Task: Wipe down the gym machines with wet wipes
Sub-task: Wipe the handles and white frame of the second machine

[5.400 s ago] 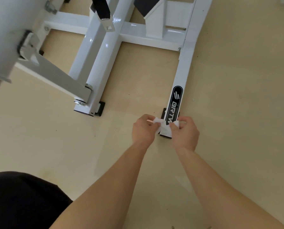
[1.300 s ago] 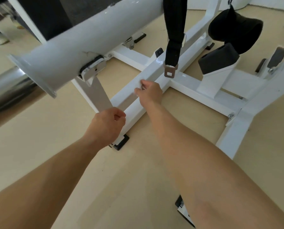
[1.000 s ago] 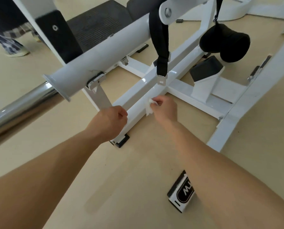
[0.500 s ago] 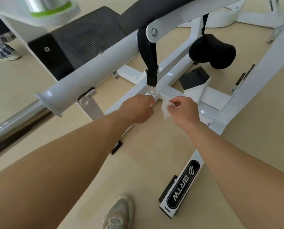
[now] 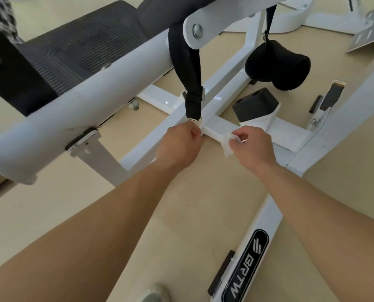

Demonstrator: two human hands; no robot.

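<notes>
In the head view a pale beige floor (image 5: 51, 210) carries a white gym machine (image 5: 94, 101), its thick sloping tube crossing the upper left above a black ribbed footplate (image 5: 83, 44). A black strap (image 5: 192, 83) hangs from the tube's pivot down to a white crossbar (image 5: 216, 129) of the base frame. To the right are a black roller pad (image 5: 277, 64) and a black rubber block (image 5: 255, 103) on a white post. A frame leg with a black BRTW label (image 5: 247, 267) runs toward the bottom edge, beside a grey shoe (image 5: 153, 294). Both bare forearms reach forward from below. The left hand (image 5: 179, 144) is curled, knuckles up, at the crossbar junction just under the strap's end; whether it grips anything I cannot tell. The right hand (image 5: 253, 147) pinches a crumpled white wet wipe (image 5: 227, 147) in its fingertips, the wipe hanging at the crossbar's near edge, between the two hands.
</notes>
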